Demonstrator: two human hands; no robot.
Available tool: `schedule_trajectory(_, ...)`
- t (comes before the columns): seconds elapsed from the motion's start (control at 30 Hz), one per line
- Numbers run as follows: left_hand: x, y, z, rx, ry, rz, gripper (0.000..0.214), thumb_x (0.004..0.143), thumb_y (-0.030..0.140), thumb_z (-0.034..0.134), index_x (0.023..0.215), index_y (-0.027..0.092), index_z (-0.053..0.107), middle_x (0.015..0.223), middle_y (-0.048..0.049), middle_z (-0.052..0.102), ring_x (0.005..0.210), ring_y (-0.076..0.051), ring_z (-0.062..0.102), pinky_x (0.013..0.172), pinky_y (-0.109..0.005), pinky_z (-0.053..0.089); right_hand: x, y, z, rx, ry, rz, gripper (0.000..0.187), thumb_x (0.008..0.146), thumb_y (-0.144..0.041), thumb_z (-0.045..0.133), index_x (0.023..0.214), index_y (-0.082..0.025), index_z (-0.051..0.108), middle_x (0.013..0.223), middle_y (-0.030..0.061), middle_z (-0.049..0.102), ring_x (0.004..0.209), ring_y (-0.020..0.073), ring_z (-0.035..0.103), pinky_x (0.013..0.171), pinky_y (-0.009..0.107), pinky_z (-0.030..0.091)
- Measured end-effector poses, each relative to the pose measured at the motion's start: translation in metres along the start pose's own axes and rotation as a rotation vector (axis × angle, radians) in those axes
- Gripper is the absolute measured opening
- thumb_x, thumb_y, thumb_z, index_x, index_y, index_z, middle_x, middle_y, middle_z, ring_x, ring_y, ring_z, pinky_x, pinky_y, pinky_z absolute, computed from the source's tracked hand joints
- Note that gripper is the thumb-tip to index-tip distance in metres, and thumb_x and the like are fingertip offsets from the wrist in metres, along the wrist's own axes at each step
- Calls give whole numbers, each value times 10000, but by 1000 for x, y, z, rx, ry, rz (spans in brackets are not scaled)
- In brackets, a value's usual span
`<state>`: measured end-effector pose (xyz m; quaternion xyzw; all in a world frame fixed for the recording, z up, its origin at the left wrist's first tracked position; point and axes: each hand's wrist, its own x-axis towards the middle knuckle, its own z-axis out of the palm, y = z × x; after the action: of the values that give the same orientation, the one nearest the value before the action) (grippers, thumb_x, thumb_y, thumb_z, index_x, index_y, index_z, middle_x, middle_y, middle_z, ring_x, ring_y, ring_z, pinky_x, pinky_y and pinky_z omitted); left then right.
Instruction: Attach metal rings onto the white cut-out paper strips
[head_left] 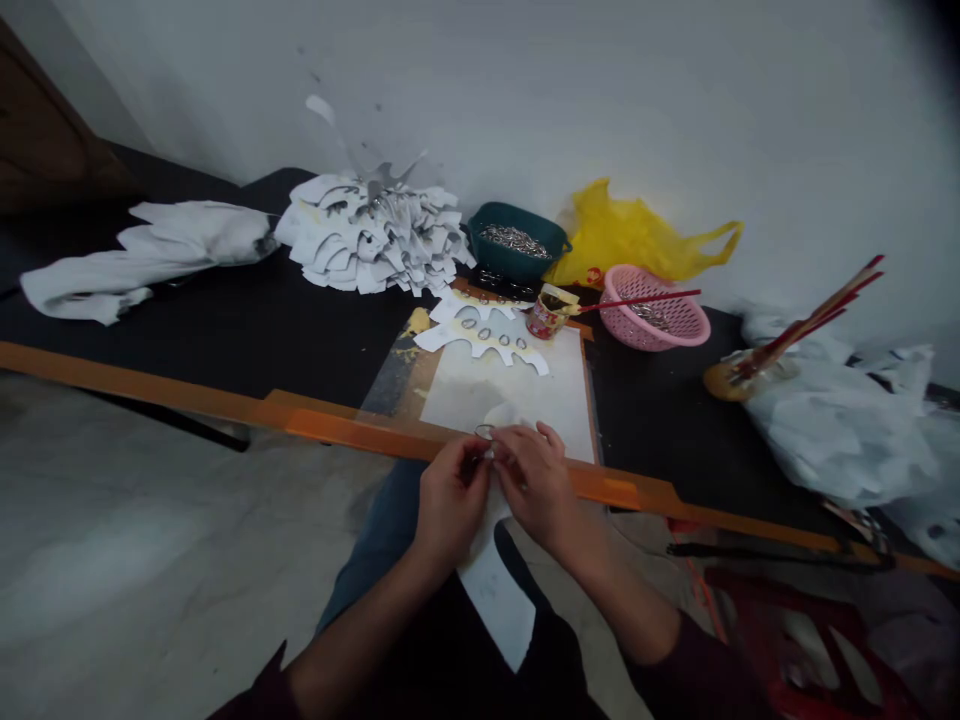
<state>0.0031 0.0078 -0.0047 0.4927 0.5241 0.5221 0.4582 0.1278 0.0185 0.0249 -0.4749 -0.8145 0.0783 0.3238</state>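
Observation:
At the table's front edge, my left hand (454, 495) and my right hand (541, 492) meet with fingertips pinched together. Between them they hold a white cut-out piece (499, 595), whose long tapering end hangs down over my lap. A small metal ring (484, 432) shows at the fingertips; how it sits on the piece is hidden by the fingers. Just beyond lies a white sheet (510, 395) on a board. On its far part rests a curved white cut-out with several metal rings (484, 334), and another similar one lies partly behind it.
An open glue tin (547, 318) holds a red stick. Behind are a green basket (517, 240) of metal pieces, a pink basket (654, 308), a yellow plastic bag (637, 235) and stacked white cut-outs (375, 235). Brushes (810, 315) stand at the right. Orange tape (337, 427) covers the table edge.

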Motion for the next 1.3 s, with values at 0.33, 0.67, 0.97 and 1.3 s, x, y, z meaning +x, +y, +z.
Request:
schedule_trajectory(0.33, 2, 12, -3, -293, -64, -182, 160, 694, 197, 618, 848, 170, 584, 828, -19, 632, 768, -135, 593, 698, -241, 461, 5, 7, -11, 162, -56, 10, 383, 806, -155, 530, 1167, -261, 459, 826, -2, 633, 887, 176, 577, 953, 402, 340)
schedule_trajectory(0.67, -2, 6, 0, 184, -5, 151, 131, 782, 166, 512, 875, 199, 597, 847, -25, 638, 790, -145, 596, 735, -261, 457, 0, 1, 3, 209, 5, 296, 345, 755, -140, 535, 1086, -229, 495, 778, 13, 598, 843, 198, 555, 845, 394, 402)
schedule_trajectory(0.97, -1, 3, -3, 120, 8, 126, 132, 794, 191, 515, 913, 195, 574, 871, -34, 626, 793, -151, 590, 727, -270, 460, 5, 0, -1, 277, -21, 390, 385, 740, -171, 584, 1112, -229, 507, 800, 8, 618, 828, 184, 569, 812, 369, 434)
schedule_trajectory(1.3, -2, 3, -1, -28, 21, 27, 123, 772, 227, 554, 888, 192, 571, 836, -24, 617, 767, -150, 585, 722, -261, 455, 3, -3, -5, 136, 53, 293, 83, 738, -191, 623, 809, -212, 585, 832, 31, 575, 845, 190, 533, 795, 356, 414)
